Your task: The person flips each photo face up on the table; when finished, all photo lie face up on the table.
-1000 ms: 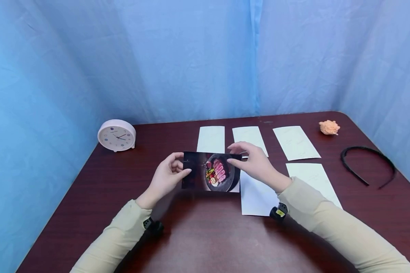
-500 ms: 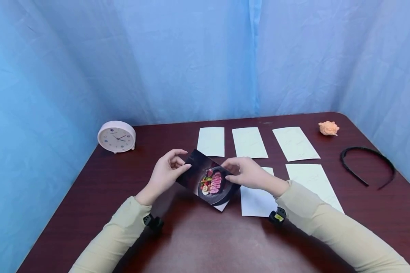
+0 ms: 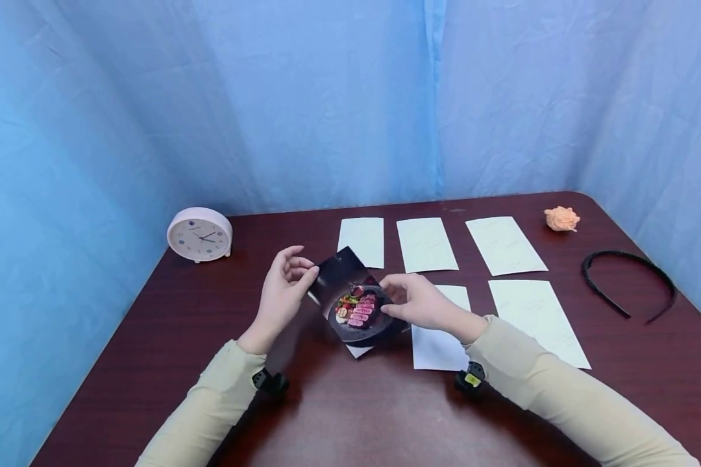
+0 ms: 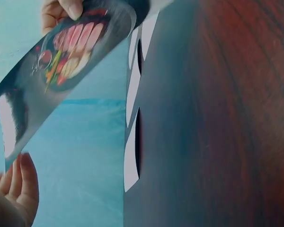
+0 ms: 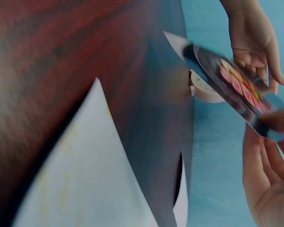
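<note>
A glossy photo card (image 3: 356,305), printed with sliced meat on a dark plate, is held tilted above the table. My right hand (image 3: 423,301) pinches its right edge, thumb on the printed face and fingers behind. My left hand (image 3: 286,285) is at the card's left corner, its thumb and fingers spread apart. In the left wrist view, the left fingertips (image 4: 26,165) are at or just beside the card's lower corner; contact is unclear. Partly behind the right hand lies a white sheet (image 3: 438,350).
Several more white cards lie face-down in rows, including one at the back left (image 3: 362,240) and one at right (image 3: 537,318). A round clock (image 3: 200,235) stands at the far left. At the right are an orange crumpled-looking object (image 3: 561,219) and a black headband (image 3: 629,254).
The photo card has turned clockwise from level to a steep slant. My right hand has moved down and slightly left with it. The left hand's fingers have spread away from the card.
</note>
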`<state>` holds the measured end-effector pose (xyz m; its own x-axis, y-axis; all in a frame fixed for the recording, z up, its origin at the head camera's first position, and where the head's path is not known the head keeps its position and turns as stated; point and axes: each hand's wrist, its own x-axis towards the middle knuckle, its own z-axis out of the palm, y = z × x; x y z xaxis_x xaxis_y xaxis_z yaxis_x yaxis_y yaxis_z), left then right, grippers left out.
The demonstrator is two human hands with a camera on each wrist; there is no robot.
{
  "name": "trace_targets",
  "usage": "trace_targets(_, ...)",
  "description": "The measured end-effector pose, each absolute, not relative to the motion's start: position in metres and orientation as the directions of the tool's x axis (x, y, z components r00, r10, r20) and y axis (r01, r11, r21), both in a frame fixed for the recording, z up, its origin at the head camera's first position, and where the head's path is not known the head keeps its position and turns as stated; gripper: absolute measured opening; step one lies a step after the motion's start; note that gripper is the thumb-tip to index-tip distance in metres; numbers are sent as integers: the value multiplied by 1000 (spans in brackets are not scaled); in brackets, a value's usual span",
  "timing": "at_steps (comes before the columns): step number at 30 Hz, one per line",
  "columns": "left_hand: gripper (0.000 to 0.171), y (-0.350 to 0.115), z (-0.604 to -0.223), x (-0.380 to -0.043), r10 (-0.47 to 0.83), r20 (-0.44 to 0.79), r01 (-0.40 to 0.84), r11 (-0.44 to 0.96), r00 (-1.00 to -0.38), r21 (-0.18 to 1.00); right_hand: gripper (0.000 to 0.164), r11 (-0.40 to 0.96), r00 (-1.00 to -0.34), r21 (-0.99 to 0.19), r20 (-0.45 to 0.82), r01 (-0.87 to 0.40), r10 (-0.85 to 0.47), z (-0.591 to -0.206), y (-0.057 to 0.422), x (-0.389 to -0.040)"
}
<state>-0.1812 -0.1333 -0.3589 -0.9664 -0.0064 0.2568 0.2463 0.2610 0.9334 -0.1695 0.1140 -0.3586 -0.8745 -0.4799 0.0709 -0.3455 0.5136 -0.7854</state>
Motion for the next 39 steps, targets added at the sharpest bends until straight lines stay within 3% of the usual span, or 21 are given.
trace_targets(6, 54, -127, -365, -176, -39, 224, 214, 177, -974, 961, 23, 402, -961, -911, -23, -93, -274, -366, 109, -171)
trace_targets(12, 51, -119, -373, -173, -10, 217, 212, 167, -976, 963, 26, 178, -977, -982, -102, 69, -186, -369, 102, -174)
trace_targets(22, 47, -115, -373, -176, -44, 164, 154, 177, -986, 972, 27, 126, -975, -987, -123, 101, -185, -369, 96, -172)
trace_targets(32, 41, -113, -374, -178, -48, 205, 191, 201, -978, 961, 29, 74, -963, -991, -123, 108, -241, -374, 91, -171)
trace_targets(39, 46, -116, -374, -178, -21, 169, 161, 222, -985, 962, 33, 132, -954, -986, -139, 107, -267, -371, 104, -178)
